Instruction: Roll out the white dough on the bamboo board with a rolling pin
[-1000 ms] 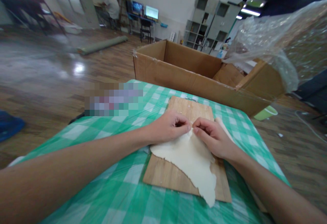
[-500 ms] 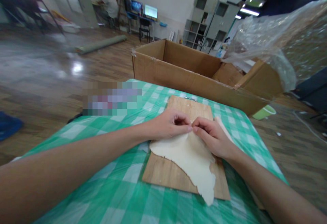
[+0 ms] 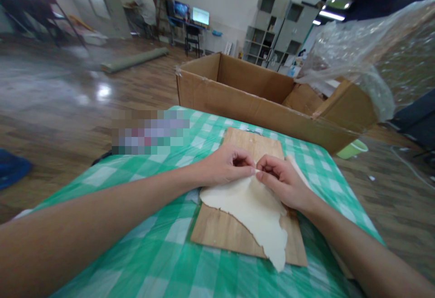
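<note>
A thin, ragged sheet of pale dough (image 3: 253, 212) lies across a wooden cutting board (image 3: 220, 232) on a table with a green and white checked cloth (image 3: 170, 243). My left hand (image 3: 222, 166) pinches the far edge of the dough between thumb and fingers. My right hand (image 3: 283, 182) pinches the same edge right beside it, fingertips almost touching the left hand's. Both hands are closed on the dough. A second pale strip (image 3: 299, 171) pokes out behind my right hand.
A large open cardboard box (image 3: 251, 103) stands just beyond the table's far edge. Crumpled clear plastic (image 3: 367, 57) hangs at the upper right. A green tub (image 3: 353, 149) sits on the wooden floor to the right. A person sits at a desk with monitors (image 3: 193, 14) far back.
Both hands stay pinched together on the dough's far edge; the fingers shift slightly and the edge is lifted a little. The view has barely moved.
</note>
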`<state>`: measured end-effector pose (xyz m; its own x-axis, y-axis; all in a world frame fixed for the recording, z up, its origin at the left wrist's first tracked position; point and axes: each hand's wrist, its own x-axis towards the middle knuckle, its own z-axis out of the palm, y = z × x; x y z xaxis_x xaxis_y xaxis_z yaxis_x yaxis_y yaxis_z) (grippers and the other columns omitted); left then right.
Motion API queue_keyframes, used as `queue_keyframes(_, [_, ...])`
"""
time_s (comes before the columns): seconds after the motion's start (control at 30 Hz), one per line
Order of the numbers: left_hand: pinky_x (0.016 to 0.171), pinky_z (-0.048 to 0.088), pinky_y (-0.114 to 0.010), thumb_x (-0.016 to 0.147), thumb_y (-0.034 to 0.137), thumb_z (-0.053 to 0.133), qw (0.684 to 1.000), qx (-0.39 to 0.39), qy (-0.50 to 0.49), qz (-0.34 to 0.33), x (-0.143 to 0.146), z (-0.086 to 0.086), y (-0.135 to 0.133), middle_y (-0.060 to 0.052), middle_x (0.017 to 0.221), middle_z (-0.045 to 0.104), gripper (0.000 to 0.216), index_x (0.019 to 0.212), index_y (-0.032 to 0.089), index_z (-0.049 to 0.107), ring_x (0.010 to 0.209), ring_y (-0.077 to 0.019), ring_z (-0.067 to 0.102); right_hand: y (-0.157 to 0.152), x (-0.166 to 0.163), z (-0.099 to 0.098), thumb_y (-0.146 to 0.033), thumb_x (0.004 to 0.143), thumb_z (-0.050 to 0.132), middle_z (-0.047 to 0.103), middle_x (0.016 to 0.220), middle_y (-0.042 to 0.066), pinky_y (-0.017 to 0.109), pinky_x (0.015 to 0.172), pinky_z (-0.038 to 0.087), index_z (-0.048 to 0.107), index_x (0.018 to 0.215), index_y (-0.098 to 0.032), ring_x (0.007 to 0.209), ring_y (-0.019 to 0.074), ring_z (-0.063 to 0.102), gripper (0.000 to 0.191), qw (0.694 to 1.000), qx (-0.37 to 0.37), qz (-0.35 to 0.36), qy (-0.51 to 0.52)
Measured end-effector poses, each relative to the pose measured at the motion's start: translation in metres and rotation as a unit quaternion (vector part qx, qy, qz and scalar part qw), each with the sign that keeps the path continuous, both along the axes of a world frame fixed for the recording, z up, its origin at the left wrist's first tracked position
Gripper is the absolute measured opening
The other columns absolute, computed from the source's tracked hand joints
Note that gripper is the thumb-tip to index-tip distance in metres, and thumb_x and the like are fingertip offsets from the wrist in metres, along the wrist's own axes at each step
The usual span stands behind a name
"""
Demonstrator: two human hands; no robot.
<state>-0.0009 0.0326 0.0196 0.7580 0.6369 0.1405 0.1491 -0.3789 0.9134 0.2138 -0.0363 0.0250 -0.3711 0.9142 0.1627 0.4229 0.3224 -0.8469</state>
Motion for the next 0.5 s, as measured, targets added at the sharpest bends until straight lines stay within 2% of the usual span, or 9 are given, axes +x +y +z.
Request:
queue_keyframes(0.23, [0.064, 0.041, -0.025, 0.092, 0.044, 0.065, 1.0, 0.014, 0.007, -0.015, -0.0003, 0.0012, -0.0012, -0.003, 0.081, 0.07, 0.031, 0.092, 0.015, 0.075, 0.075, -0.0142, 0.059, 0.0002, 0.0002, 0.0034, -0.036, 0.103, 0.057, 0.055, 0.074, -0.002, 0.028, 0.061, 0.035, 0.059, 0.086, -0.02, 0.068, 0.0138, 0.049, 0.023, 0.999, 0.026, -0.001, -0.03])
queue_keyframes(0.5, [0.063, 0.041, -0.024, 0.092, 0.044, 0.066, 1.0, 0.026, 0.003, -0.018, -0.0013, 0.0008, -0.0002, -0.003, 0.081, 0.07, 0.03, 0.092, 0.016, 0.076, 0.075, -0.0143, 0.059, -0.0004, 0.002, 0.0053, -0.04, 0.105, 0.054, 0.055, 0.072, -0.002, 0.027, 0.058, 0.034, 0.059, 0.087, -0.021, 0.066, 0.0137, 0.049, 0.026, 0.999, 0.015, 0.003, -0.047])
